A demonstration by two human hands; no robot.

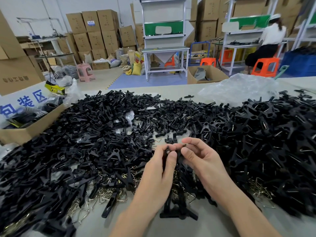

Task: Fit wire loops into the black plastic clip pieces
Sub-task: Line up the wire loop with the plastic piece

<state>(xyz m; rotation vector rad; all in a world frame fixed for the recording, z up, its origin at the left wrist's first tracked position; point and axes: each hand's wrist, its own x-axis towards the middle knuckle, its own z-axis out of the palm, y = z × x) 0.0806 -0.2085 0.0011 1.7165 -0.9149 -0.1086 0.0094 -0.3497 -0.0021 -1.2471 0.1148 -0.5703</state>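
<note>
Both my hands meet over the middle of the table. My left hand [160, 170] and my right hand [201, 158] pinch one small black clip piece [178, 155] between their fingertips; most of it is hidden by my fingers. Whether a wire loop sits in it I cannot tell. A wide heap of black clip pieces [95, 134] covers the table to the left. Another heap of clips with wire showing [266, 139] lies to the right. Loose metal wire loops [109, 194] lie on the table near my left forearm.
An open cardboard box [32, 127] with packaged goods stands at the left edge. A crumpled clear plastic bag [239, 88] lies at the back right. Beyond the table are stacked cartons, workbenches, stools, and a seated person [270, 40].
</note>
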